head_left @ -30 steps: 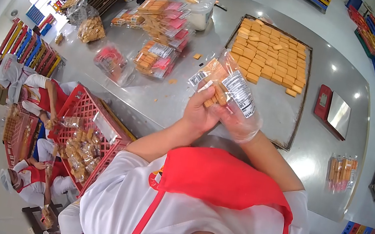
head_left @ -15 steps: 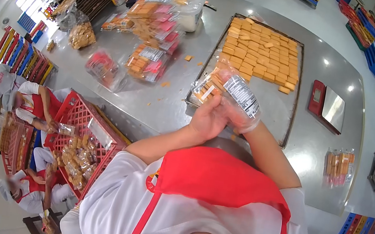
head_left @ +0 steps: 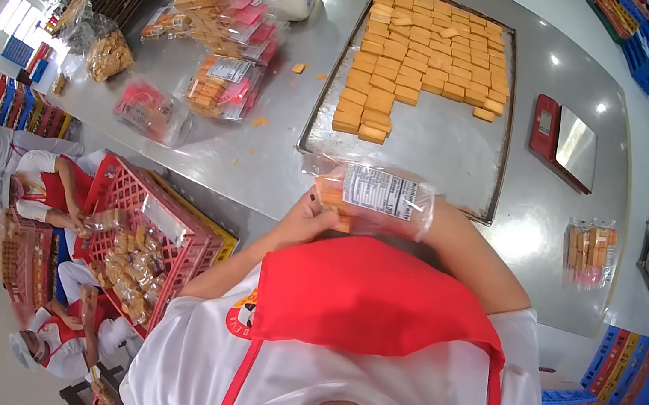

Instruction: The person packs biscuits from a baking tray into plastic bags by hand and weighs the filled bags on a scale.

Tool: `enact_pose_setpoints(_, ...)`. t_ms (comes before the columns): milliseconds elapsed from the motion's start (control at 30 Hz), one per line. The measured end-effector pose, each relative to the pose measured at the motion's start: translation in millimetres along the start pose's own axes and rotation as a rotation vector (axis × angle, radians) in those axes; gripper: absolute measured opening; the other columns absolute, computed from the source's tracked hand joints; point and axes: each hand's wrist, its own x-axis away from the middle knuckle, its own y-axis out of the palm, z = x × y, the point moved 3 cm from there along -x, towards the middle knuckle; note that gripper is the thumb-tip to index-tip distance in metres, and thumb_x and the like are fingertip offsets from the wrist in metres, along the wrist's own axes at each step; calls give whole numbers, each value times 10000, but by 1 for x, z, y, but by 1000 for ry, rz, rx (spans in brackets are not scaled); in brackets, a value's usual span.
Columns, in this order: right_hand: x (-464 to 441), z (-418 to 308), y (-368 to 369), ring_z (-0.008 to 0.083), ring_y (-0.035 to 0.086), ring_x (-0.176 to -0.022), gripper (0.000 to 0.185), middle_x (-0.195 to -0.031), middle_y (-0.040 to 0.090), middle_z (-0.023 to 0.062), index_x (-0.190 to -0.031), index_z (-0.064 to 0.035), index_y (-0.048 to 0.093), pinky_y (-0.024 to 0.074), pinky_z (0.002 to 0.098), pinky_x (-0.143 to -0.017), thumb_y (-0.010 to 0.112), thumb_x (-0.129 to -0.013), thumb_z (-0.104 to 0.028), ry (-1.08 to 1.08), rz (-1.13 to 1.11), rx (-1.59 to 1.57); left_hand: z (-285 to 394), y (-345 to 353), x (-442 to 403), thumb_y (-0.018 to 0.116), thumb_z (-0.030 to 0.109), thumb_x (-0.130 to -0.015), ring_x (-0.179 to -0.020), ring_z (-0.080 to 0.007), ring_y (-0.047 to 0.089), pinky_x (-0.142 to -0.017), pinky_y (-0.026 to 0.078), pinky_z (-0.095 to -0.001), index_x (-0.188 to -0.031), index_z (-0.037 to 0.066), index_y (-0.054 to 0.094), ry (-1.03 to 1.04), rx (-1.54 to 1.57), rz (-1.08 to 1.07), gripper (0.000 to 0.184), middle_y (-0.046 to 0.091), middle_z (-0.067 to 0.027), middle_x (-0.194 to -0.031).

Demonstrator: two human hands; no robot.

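Note:
Close to my chest, at the near edge of the steel table, is a clear plastic bag (head_left: 382, 193) with a white printed label and orange-brown rectangular biscuits (head_left: 331, 192) at its left end. My left hand (head_left: 309, 219) is closed on that end, thumb and fingers pinching it. My right hand (head_left: 416, 212) is at the bag's other end, seen partly through the plastic; the label hides its fingers. Beyond the bag lies a metal baking tray (head_left: 437, 157), its far part covered with rows of the same biscuits (head_left: 434, 48).
Filled biscuit packs (head_left: 224, 85) are piled left, beside a plastic tub (head_left: 295, 2) and a bundle of pink-printed bags (head_left: 148, 109). A red scale (head_left: 544, 127) and another pack (head_left: 590, 249) are right. Co-workers (head_left: 55, 181) work around a red crate (head_left: 165, 218).
Both hands have brought the bag nearer to my chest and tilted it so the label lies more level. The view has shifted, showing more bare tray at its near side.

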Motion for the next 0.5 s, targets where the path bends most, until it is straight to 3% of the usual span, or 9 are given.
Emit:
enact_pose_setpoints(100, -2, -6, 4, 241, 562, -908, 376, -1032, 577, 120, -1136, -81, 498, 441, 325, -814, 573, -811, -256, 130, -28, -22, -17, -15, -5, 562, 147, -834, -948, -168, 540, -846, 437, -331, -1136, 44, 414, -66, 269, 11, 352, 533, -71, -1062)
enact_pose_setpoints(167, 2, -8, 6, 251, 565, -902, 347, -1028, 576, 124, -1117, -85, 510, 446, 326, -804, 564, -814, -247, 24, 73, 166, -24, -30, -3, 580, 188, -821, -921, -185, 549, -830, 445, -348, -1115, 44, 426, -98, 140, 171, 361, 536, -71, -1029)
enact_pose_setpoints(233, 11, -10, 4, 260, 569, -882, 312, -1014, 578, 127, -1088, -88, 526, 453, 327, -786, 559, -814, -235, -303, 281, 544, -13, -38, -4, 592, 234, -808, -902, -201, 556, -814, 451, -363, -1100, 49, 440, -41, 159, 234, 379, 542, -73, -1005)
enact_pose_setpoints(300, 11, -8, -21, 266, 563, -888, 297, -995, 576, 134, -1059, -88, 539, 445, 333, -792, 565, -805, -237, -133, 309, 469, 7, -50, -10, 597, 286, -793, -891, -217, 563, -798, 455, -378, -1093, 56, 455, 101, 328, 204, 403, 551, -77, -989)
enact_pose_setpoints(400, 4, -7, -68, 280, 545, -903, 276, -932, 569, 152, -989, -77, 560, 433, 349, -791, 590, -777, -252, 211, 508, 315, 19, -103, -10, 516, 367, -795, -975, -221, 543, -856, 430, -387, -1121, 77, 467, 361, 611, -280, 439, 549, -56, -1061)
enact_pose_setpoints(500, -10, 19, -76, 290, 531, -912, 310, -921, 554, 156, -988, -78, 543, 424, 356, -786, 616, -751, -263, 92, 620, 586, 38, -114, -2, 516, 332, -788, -967, -217, 547, -833, 436, -367, -1098, 80, 499, 409, 530, 183, 400, 571, -62, -1032)
